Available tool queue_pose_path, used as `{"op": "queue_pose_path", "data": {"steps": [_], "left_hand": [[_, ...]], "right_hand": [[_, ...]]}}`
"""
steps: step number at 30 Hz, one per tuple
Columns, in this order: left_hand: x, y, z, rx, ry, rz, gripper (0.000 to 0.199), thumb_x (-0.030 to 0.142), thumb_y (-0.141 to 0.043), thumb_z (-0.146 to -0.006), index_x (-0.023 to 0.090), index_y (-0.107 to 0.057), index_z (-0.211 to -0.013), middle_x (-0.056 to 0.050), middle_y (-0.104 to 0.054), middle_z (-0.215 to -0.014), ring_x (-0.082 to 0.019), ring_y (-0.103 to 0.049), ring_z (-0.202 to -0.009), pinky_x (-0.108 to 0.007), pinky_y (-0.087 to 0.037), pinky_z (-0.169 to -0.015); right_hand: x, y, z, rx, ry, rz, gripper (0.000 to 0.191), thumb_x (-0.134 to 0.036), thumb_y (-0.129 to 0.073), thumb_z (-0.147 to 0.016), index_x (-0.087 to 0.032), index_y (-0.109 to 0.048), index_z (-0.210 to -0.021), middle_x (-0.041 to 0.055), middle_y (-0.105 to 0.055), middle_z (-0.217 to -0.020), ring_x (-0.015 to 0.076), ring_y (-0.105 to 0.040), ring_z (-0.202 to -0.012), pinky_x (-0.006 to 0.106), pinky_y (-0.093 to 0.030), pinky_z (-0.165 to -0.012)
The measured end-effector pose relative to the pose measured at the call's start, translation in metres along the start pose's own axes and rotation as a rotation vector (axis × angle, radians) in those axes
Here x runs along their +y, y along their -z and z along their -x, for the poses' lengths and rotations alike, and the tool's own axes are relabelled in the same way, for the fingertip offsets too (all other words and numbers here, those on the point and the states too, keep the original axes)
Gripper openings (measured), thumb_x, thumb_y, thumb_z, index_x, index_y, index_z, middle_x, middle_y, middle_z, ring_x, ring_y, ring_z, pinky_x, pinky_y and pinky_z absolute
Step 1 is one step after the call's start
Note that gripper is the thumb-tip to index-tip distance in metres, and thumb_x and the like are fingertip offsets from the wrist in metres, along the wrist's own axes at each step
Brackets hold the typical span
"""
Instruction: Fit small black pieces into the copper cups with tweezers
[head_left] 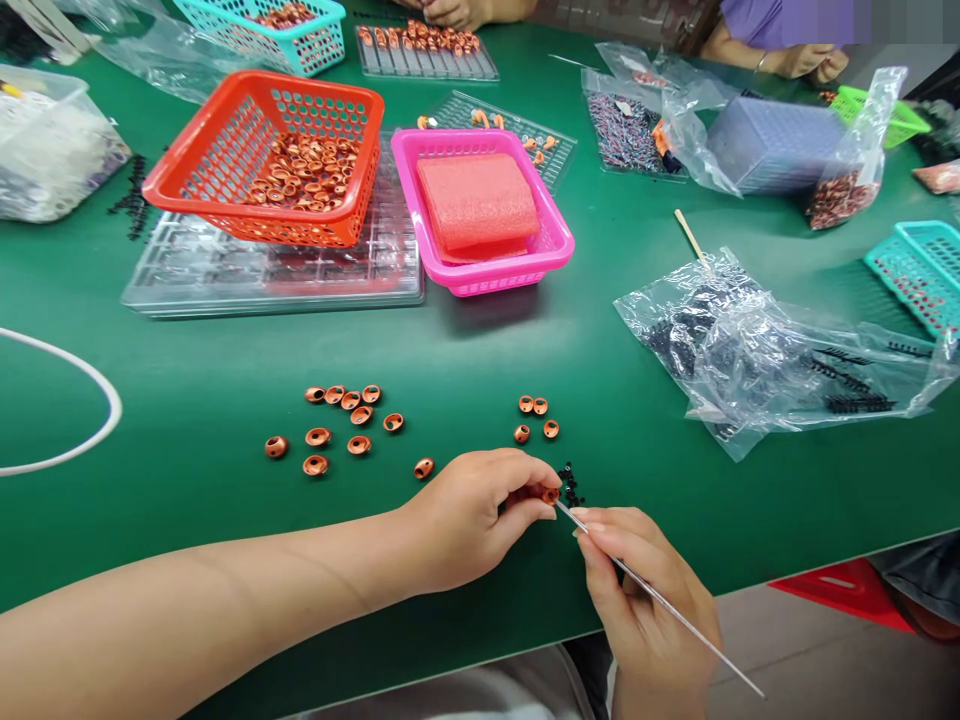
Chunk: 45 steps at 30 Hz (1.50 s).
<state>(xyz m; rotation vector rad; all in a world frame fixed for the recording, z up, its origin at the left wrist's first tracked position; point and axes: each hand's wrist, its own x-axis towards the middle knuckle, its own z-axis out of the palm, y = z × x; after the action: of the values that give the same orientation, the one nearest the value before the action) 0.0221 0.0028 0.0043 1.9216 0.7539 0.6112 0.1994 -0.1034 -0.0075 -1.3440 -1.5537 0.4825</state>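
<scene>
Pinched between the thumb and fingers of my left hand (487, 510) is a small copper-coloured cup (550, 495), mostly covered by the fingertips. My right hand (652, 600) grips a thin metal rod (675, 610) like a pen, and its tip meets the cup. Just beyond the fingertips lies a little heap of tiny black parts (570, 485). Several small copper pieces (536, 405) rest above my left hand. Farther left, more copper cups (359, 445) are scattered, some showing their hollow side; a single copper piece (424, 468) sits near my left wrist.
An orange basket (360, 225) of copper cups stands on clear plastic trays (285, 290). Beside it is a pink basket (555, 250) holding pink foam (480, 205). Plastic bags (750, 340) with black parts lie right. Other people's hands (814, 62) are across the green table (487, 350).
</scene>
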Motion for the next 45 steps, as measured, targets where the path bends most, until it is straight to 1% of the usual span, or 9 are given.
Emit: {"op": "queue_pose_path", "data": {"steps": [6,12,17,21,25,30,37,45], "left_hand": [[-0.0025,-0.0008,0.0008,0.014,-0.077,-0.013,0.009,0.008,-0.060,-0.089,0.013,-0.064,-0.094,0.000,-0.066,-0.079,-0.010,-0.059,-0.070,-0.017,-0.045,-0.069],[-0.0037,-0.0026,0.0044,0.010,-0.140,-0.013,0.009,0.007,-0.055,-0.090,0.012,-0.062,-0.093,-0.002,-0.063,-0.077,-0.011,-0.056,-0.068,-0.018,-0.046,-0.067],[-0.0043,-0.0046,0.0063,-0.001,-0.150,-0.032,0.010,0.009,-0.053,-0.091,0.013,-0.061,-0.093,-0.002,-0.064,-0.075,-0.012,-0.056,-0.065,-0.021,-0.045,-0.065],[-0.0012,-0.0035,0.0050,-0.013,-0.111,-0.025,0.011,0.011,-0.052,-0.092,0.015,-0.062,-0.094,-0.002,-0.066,-0.077,-0.012,-0.058,-0.067,-0.021,-0.047,-0.067],[0.0032,-0.0018,0.0019,-0.010,-0.033,0.013,0.010,0.012,-0.057,-0.090,0.016,-0.065,-0.093,-0.001,-0.068,-0.079,-0.012,-0.061,-0.068,-0.020,-0.048,-0.068],[0.0055,-0.0011,-0.0006,-0.011,0.037,0.095,0.010,0.013,-0.062,-0.087,0.017,-0.068,-0.093,0.000,-0.070,-0.081,-0.011,-0.062,-0.068,-0.019,-0.049,-0.068],[0.0036,-0.0001,-0.0013,-0.030,0.091,0.162,0.011,0.013,-0.064,-0.086,0.017,-0.069,-0.095,0.000,-0.071,-0.083,-0.010,-0.063,-0.070,-0.017,-0.049,-0.067],[0.0036,0.0000,-0.0016,-0.043,0.123,0.185,0.010,0.015,-0.064,-0.087,0.017,-0.069,-0.096,0.000,-0.072,-0.085,-0.010,-0.063,-0.071,-0.018,-0.049,-0.067]], "right_hand": [[-0.0008,-0.0012,0.0005,0.009,-0.022,-0.004,0.036,0.002,-0.062,-0.081,-0.021,-0.064,-0.108,0.0044,-0.073,-0.102,0.0191,-0.070,-0.094,0.036,-0.058,-0.081],[-0.0009,0.0010,0.0012,0.018,-0.034,0.016,0.030,-0.003,-0.062,-0.084,-0.023,-0.066,-0.106,0.0020,-0.075,-0.097,0.0185,-0.072,-0.088,0.035,-0.059,-0.079],[-0.0009,0.0046,0.0001,-0.039,-0.010,0.016,0.032,-0.002,-0.061,-0.083,-0.022,-0.066,-0.107,0.0026,-0.075,-0.098,0.0179,-0.072,-0.085,0.034,-0.059,-0.077],[-0.0018,0.0053,-0.0015,-0.049,-0.021,0.032,0.030,-0.003,-0.061,-0.084,-0.022,-0.066,-0.106,0.0028,-0.075,-0.098,0.0178,-0.072,-0.086,0.034,-0.060,-0.078],[-0.0011,0.0028,-0.0018,-0.002,-0.009,0.022,0.032,-0.002,-0.062,-0.083,-0.023,-0.065,-0.107,0.0036,-0.075,-0.098,0.0179,-0.072,-0.087,0.033,-0.060,-0.077],[-0.0002,-0.0005,-0.0009,0.046,-0.039,-0.007,0.031,-0.002,-0.061,-0.083,-0.024,-0.064,-0.105,0.0031,-0.074,-0.096,0.0176,-0.070,-0.087,0.034,-0.060,-0.075],[-0.0005,-0.0013,-0.0015,0.061,-0.042,-0.057,0.033,0.001,-0.061,-0.081,-0.021,-0.065,-0.105,0.0042,-0.073,-0.097,0.0185,-0.070,-0.088,0.035,-0.059,-0.075],[-0.0025,-0.0035,-0.0018,0.091,-0.056,-0.033,0.030,-0.002,-0.061,-0.082,-0.023,-0.065,-0.103,0.0036,-0.073,-0.094,0.0196,-0.070,-0.086,0.036,-0.059,-0.073]]}}
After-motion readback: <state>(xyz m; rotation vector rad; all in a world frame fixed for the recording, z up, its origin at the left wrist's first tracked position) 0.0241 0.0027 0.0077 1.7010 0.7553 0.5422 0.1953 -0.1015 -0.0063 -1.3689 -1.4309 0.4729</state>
